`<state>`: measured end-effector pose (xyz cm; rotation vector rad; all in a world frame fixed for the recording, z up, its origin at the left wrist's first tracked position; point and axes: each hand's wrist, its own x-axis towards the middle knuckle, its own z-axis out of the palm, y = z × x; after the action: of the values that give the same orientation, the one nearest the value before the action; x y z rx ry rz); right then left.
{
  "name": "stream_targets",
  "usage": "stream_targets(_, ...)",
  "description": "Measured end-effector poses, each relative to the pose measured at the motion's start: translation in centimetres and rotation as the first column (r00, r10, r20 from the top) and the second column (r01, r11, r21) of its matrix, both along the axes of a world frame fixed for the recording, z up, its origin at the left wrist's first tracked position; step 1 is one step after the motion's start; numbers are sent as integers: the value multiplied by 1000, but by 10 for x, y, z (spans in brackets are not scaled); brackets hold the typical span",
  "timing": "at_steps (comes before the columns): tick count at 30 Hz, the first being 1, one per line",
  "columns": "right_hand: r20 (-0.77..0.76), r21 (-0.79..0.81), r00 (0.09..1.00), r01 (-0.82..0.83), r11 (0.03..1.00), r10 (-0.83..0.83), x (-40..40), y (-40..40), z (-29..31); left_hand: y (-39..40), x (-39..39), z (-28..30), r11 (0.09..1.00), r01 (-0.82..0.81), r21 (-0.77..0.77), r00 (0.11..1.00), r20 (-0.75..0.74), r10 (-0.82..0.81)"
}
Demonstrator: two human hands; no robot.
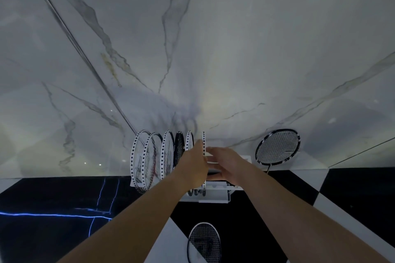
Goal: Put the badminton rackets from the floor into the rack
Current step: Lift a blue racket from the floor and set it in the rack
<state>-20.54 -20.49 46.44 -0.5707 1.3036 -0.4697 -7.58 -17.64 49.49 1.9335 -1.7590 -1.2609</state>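
Mid-frame, both hands steady a white racket (203, 145) edge-on in the rack (215, 197): left hand (195, 164) pinches its rim, right hand (224, 163) curls beside it. Best to lower it straight into its slot.

The rack (213, 197) stood on the floor (53, 230) against the wall (192, 49), with five rackets (147, 160) upright in a row in its left part and a sixth racket (203, 143) upright just to their right, between the two hands. The left hand (195, 163) was at the left side of that racket and the right hand (226, 163) at its right side, over the right part of the rack. Right of the rack another racket (277, 147) leaned against the wall, and one more racket (204, 242) lay on the floor before the rack.
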Motion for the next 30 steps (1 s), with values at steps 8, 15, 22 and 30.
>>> stream_targets(8, -117, -52, 991, 60, 997, -66, 0, 22, 17, 7, 11, 16, 998, 14, -63, 999, -28, -16)
stream_targets(15, -127, -110, 969, 197, 974, -211, -20, 61, 7, 14, 22, 39, 977, -81, -199, 996, -53, 71)
stream_targets(22, -170, -149, 980, 83, 985, -108, -60, 113, -38, 90, 14, 11, 950, -220, -221, 957, -237, 166)
stream_targets(30, -272, 1, 962, 30, 1000, -28, -117, 217, -144, 200, -2, -138, 871, -488, -49, 812, -392, 433)
